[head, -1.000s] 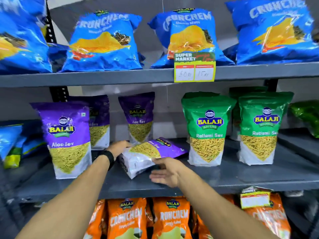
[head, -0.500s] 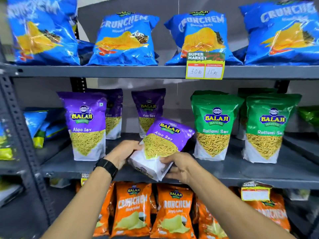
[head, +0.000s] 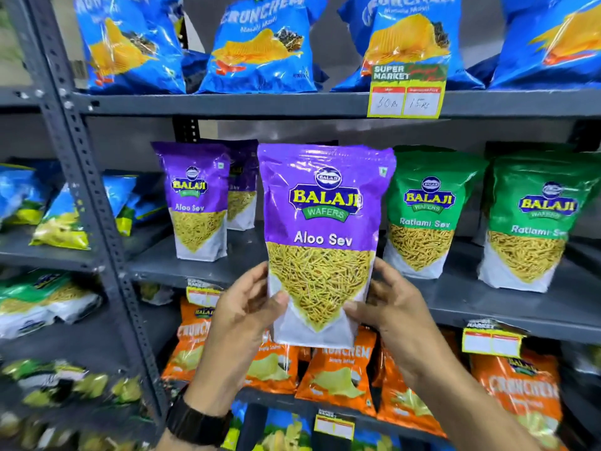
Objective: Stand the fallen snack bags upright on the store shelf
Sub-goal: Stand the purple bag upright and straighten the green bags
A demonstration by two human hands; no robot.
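A purple Aloo Sev bag (head: 322, 229) is held upright in the air in front of the grey middle shelf (head: 227, 271), its label facing me. My left hand (head: 242, 317) grips its lower left edge, thumb across the front. My right hand (head: 390, 307) grips its lower right edge. The bag's bottom hangs below the shelf's front lip, apart from the shelf board. Two more purple Aloo Sev bags (head: 198, 203) stand upright on the shelf to the left. Two green Ratlami Sev bags (head: 426, 213) stand upright to the right.
Blue Crunchem bags (head: 260, 47) line the top shelf, with a yellow price tag (head: 405, 92) on its edge. Orange Crunchem bags (head: 338, 375) fill the shelf below. A perforated grey upright post (head: 87, 203) stands at left, with fallen bags (head: 58, 219) on the neighbouring rack.
Both hands lifted the purple bag off the shelf and turned it from lying tilted to fully upright, closer to the camera. The view shifted left and nearer to the shelf.
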